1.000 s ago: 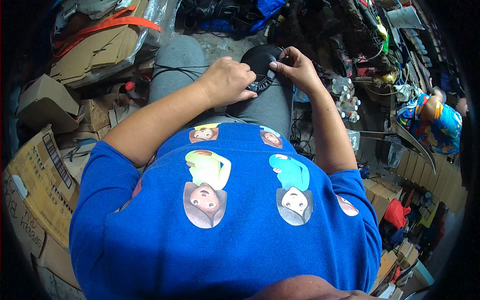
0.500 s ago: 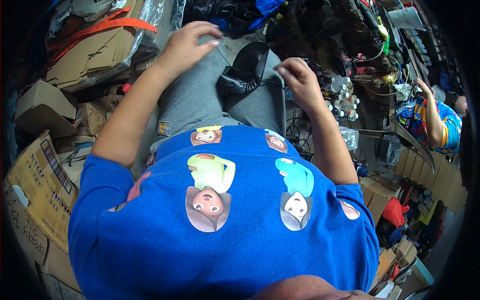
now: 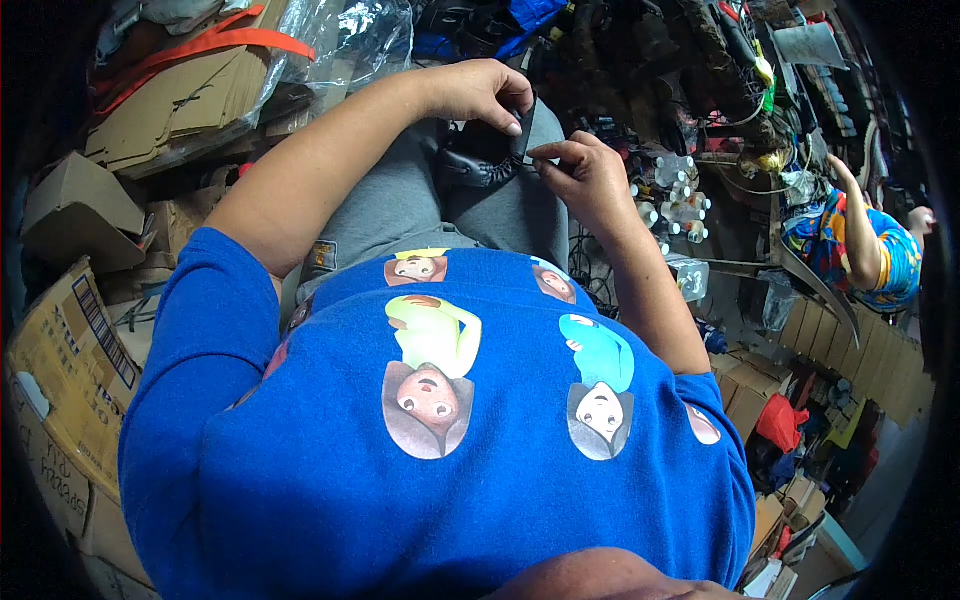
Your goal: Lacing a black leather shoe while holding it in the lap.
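A black leather shoe (image 3: 475,172) with gathered stitching around its edge rests across my grey-trousered thighs, its dark sole edge standing up on the right side. My left hand (image 3: 490,95) is bent over the far part of the shoe, thumb and curled fingers closed about the upright edge. Close by on the right, my right hand (image 3: 585,170) pinches thumb and forefinger together against the shoe's side. A thin dark thread seems to be in that pinch, though it is too fine to follow. My left hand hides part of the shoe.
Flattened cardboard (image 3: 180,105) with an orange strap and clear plastic lies at the far left, above an open carton (image 3: 85,215). Several small bottles (image 3: 685,205) stand right of my knees. Another person in a colourful shirt (image 3: 890,250) sits at the far right.
My left hand has come from the left, where it held a thread drawn out, over to the shoe's upright edge. My right hand has moved slightly left and closer to the shoe.
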`<state>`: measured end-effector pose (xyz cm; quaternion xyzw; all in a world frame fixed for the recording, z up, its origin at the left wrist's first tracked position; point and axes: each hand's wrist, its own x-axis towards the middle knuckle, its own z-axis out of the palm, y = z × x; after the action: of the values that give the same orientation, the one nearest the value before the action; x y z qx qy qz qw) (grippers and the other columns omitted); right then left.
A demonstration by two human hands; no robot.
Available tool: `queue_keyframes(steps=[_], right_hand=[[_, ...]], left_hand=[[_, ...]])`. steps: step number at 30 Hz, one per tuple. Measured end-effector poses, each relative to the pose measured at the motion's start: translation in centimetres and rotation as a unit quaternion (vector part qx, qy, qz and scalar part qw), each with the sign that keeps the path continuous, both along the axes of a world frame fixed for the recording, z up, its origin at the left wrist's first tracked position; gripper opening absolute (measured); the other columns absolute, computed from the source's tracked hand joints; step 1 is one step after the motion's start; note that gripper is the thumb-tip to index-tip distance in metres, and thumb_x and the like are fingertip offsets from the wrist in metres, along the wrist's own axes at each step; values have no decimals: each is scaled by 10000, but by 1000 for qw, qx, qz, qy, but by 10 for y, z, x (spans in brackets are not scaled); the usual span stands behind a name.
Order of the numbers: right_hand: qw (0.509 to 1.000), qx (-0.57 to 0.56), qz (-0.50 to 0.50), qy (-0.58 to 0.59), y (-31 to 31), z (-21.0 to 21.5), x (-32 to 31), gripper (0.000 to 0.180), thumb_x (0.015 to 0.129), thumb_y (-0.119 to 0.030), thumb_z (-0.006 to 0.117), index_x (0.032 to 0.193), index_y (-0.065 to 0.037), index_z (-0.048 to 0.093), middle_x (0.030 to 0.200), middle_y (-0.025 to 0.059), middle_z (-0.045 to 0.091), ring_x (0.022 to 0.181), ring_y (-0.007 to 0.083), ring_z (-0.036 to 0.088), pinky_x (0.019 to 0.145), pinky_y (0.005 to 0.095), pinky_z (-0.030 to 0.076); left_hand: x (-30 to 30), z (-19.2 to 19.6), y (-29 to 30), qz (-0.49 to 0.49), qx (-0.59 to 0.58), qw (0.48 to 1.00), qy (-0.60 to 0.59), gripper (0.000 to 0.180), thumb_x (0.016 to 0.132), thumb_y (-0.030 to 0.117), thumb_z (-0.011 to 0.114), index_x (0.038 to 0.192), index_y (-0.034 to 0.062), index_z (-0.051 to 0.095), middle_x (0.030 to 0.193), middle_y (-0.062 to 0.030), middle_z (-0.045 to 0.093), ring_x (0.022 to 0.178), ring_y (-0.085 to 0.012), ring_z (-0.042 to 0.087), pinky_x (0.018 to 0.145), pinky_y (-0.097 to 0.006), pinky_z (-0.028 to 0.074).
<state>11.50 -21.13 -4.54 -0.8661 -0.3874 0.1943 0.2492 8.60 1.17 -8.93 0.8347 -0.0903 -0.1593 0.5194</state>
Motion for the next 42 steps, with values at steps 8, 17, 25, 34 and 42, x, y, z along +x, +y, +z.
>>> queue_keyframes(steps=[8,17,25,34,42], right_hand=[[998,-36,11,-52,7,7,-6,163,746,-151,674,896,-121,730,778,113,607,734,267,624,676,363,491],[992,40,27,-120,0,-14,-11,157,737,-159,702,892,-140,718,706,87,611,716,281,618,668,357,493],[995,-5,49,86,1,-15,19,185,808,-112,692,992,-126,713,868,34,554,806,132,576,709,263,465],[956,53,41,286,-10,-42,46,176,864,-115,639,1024,-86,706,954,10,579,922,117,562,831,262,432],[944,56,32,325,-8,-41,46,189,857,-121,647,1033,-76,700,928,-5,562,916,107,527,848,256,406]], left_hand=[[-3,1,4,-41,-32,997,51,387,798,109,661,1176,38,627,1067,-90,673,951,-146,610,899,-289,447],[-4,5,6,-62,-25,994,83,398,798,80,624,1195,43,615,1069,-94,676,948,-139,614,892,-282,451],[9,-5,1,-56,-51,997,32,342,779,107,688,1105,11,647,1012,-77,679,933,-148,615,892,-294,457],[11,-7,0,-77,-42,996,24,416,711,55,732,1115,21,635,1075,-105,625,1014,-199,589,903,-322,461],[6,-16,0,-55,-100,993,25,402,697,36,735,1090,29,649,1000,-90,641,957,-200,611,867,-313,480]])
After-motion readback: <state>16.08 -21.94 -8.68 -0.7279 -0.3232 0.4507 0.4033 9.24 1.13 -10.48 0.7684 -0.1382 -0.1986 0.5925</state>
